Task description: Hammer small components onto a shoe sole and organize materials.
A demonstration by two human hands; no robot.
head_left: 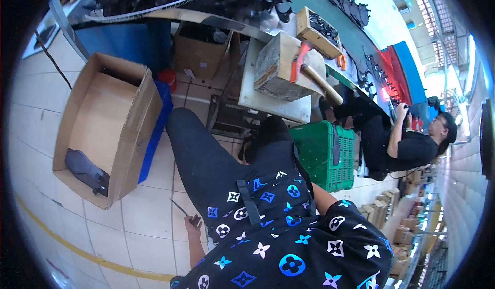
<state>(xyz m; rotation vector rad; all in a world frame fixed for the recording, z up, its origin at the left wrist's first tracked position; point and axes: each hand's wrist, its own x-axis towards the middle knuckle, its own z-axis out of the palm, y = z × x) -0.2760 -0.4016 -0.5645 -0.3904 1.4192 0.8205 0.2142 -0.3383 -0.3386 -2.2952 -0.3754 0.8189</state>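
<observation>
My left hand (193, 223) hangs low beside my left thigh, its fingers closed round a thin, dark, pointed tool (178, 205). The tip points up and to the left, away from my leg. I cannot make out whether it is a knife or an awl. To the left of that hand, an open cardboard box (98, 108) holds a dark grey shoe-shaped piece (86, 169) at its near end. Only my right forearm (323, 199) shows at my right side; the hand itself is hidden behind my apron (278, 196).
A red-headed hammer (297, 66) lies on a heavy block (278, 65) atop a small stand (252, 90). Beside it are a green crate (319, 155) and a wooden tray (309, 29) of dark parts. A co-worker (412, 145) sits at the bench on the right.
</observation>
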